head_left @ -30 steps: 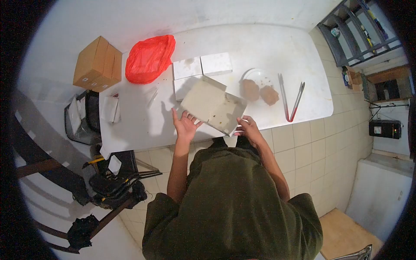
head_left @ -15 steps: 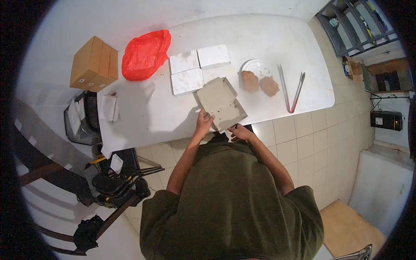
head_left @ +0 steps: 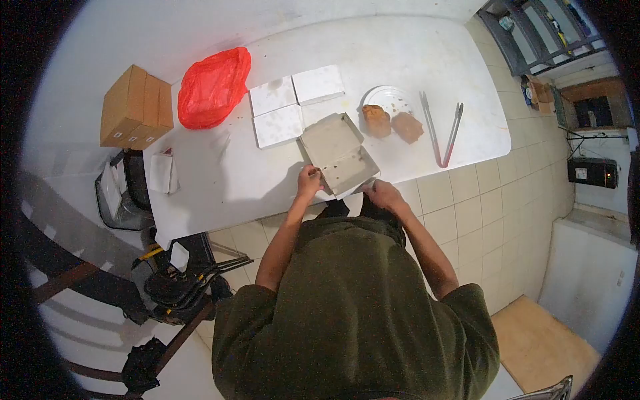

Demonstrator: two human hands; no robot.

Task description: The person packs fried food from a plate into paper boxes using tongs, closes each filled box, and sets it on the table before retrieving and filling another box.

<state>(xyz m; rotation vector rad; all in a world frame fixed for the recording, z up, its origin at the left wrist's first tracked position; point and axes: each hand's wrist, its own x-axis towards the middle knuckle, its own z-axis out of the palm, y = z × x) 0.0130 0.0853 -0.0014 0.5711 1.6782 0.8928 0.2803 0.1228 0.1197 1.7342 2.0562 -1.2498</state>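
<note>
An open cardboard food box (head_left: 346, 175), grey-brown inside with dark spots, lies at the table's near edge, its lid folded back away from me. My left hand (head_left: 309, 182) is closed on the left side wall. At the near right corner, my right hand (head_left: 385, 195) has its fingers closed on the box edge; the fingertips are partly hidden. Behind the box sit several closed white boxes (head_left: 278, 126) with greyish stains. To the right, two brown-wrapped food pieces (head_left: 407, 127) lie by a white plate (head_left: 385, 91), one showing a golden top.
Metal tongs (head_left: 445, 160) with red handles lie spread at the right of the white table (head_left: 460, 60). A red plastic bag (head_left: 213, 87) is at the back left, near brown cartons (head_left: 133, 110). A crumpled white packet (head_left: 164, 172) rests at the left edge. Chairs (head_left: 177, 280) stand below left.
My right hand has shifted up and right along the box's near corner. The left hand has closed in on the left wall. The whole view has shifted slightly.
</note>
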